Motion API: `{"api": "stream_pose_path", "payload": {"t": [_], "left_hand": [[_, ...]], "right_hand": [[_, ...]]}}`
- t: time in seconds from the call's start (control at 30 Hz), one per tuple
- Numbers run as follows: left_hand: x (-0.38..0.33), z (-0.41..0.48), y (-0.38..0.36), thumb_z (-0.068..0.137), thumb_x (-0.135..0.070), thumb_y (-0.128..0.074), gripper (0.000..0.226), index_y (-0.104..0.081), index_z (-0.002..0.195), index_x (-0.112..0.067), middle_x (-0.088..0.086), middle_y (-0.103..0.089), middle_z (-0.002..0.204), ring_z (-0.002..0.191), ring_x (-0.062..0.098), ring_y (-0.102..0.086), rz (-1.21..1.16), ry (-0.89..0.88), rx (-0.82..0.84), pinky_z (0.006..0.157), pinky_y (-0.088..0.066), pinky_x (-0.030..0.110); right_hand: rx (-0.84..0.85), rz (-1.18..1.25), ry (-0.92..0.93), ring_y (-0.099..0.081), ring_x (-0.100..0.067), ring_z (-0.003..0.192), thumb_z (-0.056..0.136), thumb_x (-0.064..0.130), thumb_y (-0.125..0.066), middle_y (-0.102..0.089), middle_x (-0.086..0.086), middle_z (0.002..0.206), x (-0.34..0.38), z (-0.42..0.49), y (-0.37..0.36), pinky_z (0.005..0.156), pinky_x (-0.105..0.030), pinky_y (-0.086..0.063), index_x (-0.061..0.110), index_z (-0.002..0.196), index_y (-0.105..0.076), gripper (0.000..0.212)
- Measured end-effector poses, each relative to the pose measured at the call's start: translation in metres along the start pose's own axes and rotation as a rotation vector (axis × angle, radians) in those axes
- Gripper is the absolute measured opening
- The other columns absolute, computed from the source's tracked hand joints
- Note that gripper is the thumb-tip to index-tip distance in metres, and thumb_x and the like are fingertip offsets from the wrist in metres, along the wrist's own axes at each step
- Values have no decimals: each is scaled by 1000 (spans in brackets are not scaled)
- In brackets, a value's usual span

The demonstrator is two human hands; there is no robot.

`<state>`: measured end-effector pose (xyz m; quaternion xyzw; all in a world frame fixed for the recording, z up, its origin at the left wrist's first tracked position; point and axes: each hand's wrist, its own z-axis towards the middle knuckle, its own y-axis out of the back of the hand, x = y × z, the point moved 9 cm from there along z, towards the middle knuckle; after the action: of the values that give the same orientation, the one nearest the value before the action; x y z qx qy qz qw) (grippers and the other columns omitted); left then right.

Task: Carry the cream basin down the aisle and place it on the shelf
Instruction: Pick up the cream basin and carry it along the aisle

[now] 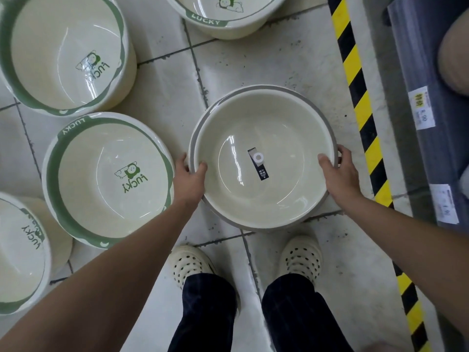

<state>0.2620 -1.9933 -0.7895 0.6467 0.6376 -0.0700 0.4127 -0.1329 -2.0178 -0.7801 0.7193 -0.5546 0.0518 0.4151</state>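
Observation:
The cream basin (264, 194) is round with a grey rim and a dark label stuck inside its bottom. It sits low over the tiled floor, just ahead of my feet. My left hand (189, 177) grips its left rim, thumb inside the bowl. My right hand (338, 171) grips the right rim the same way. Whether the basin rests on the floor or is lifted off it, I cannot tell.
Several cream basins with green rims and "LUCKY" print (109, 179) stand on the floor to the left and ahead. A yellow-and-black hazard stripe (360, 118) runs along the right, beside a grey shelf edge with price tags (423, 110). My shoes (190, 262) stand on white tiles.

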Motion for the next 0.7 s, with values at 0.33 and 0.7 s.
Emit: {"api": "stream_pose_path", "payload": {"t": [0.33, 0.7], "left_hand": [[6, -46, 44, 87, -16, -72, 12, -68, 93, -7, 6, -61, 76, 63, 20, -51, -120, 274, 73, 65, -46, 30], [-54, -105, 182, 91, -16, -70, 13, -70, 103, -9, 12, -73, 97, 83, 25, -69, -307, 215, -52, 72, -57, 31]], "right_hand": [[204, 73, -84, -63, -12, 87, 93, 22, -70, -64, -5, 114, 45, -45, 21, 80, -33, -52, 23, 149, -47, 61], [410, -164, 70, -66, -12, 89, 92, 14, -71, -66, -4, 115, 224, -127, 5, 77, -30, -53, 16, 147, -46, 60]]}}
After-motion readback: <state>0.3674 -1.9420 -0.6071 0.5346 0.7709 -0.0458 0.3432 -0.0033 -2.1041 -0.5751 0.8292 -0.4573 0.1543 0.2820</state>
